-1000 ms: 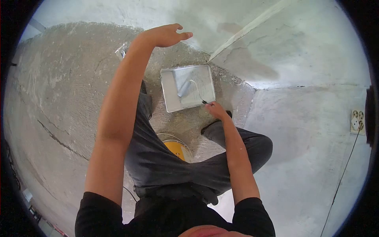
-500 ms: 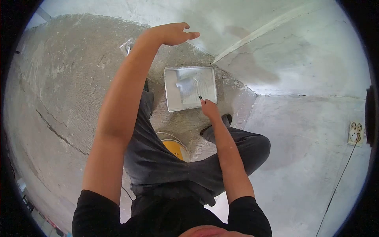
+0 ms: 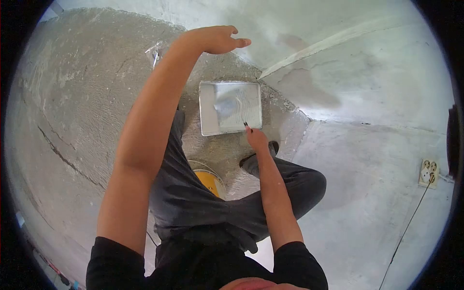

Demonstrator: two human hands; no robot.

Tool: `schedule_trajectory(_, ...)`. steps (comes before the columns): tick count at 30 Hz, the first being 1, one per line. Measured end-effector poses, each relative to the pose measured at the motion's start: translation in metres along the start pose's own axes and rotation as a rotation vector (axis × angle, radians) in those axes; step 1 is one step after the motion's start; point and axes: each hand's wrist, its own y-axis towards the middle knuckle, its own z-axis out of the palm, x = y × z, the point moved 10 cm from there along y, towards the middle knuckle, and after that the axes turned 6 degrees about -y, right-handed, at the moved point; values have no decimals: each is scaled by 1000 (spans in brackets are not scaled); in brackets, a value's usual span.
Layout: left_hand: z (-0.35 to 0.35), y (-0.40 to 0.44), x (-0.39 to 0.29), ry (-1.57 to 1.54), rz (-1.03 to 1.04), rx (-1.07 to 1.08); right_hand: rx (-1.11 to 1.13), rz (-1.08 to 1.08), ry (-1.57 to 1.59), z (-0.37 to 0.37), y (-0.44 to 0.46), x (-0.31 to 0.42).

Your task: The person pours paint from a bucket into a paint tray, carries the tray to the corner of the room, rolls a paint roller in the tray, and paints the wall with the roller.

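Note:
A white paint tray with wet white paint lies on the concrete floor in front of me. At its near right edge my right hand is closed round the black handle of a paint roller. The roller's pale frame reaches into the tray, and its head is hard to tell from the paint. My left hand is stretched out beyond the tray, close to the wall, thumb and fingers apart with nothing in them. I cannot tell if it touches the wall.
A yellow bucket with a wire handle stands between my legs. Painted walls meet in a corner ahead to the right. A socket block with a cable sits at the right. Crumpled clear plastic lies beyond my left arm.
My right hand has drawn the paint roller slightly back towards me, over the tray's near edge. My left hand has shifted slightly right. The whole view has moved a little.

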Motion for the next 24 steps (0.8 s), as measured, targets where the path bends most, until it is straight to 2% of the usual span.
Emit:
schedule_trajectory(2, 9, 6, 4, -1, 32, 25, -15, -4, 41, 3, 3, 20)
schedule_trajectory(4, 5, 12, 6, 45, 48, -9, -61, -44, 88, -30, -9, 51)
schedule_trajectory(6, 3, 6, -4, 18, 33, 41, -94, -25, 101, -36, -22, 52)
schedule_trajectory(13, 18, 7, -17, -14, 1, 74, -95, -52, 113, -23, -42, 18)
schedule_trajectory(17, 24, 4, -26, -43, -7, 109, -172, -33, 124, -19, -41, 15)
schedule_trajectory(20, 20, 0, -32, 3, -59, 83, -63, 30, 127, -18, -39, 15)
schedule_trajectory(24, 21, -11, -49, -86, 40, 110, -73, 11, 145, -5, -38, 13)
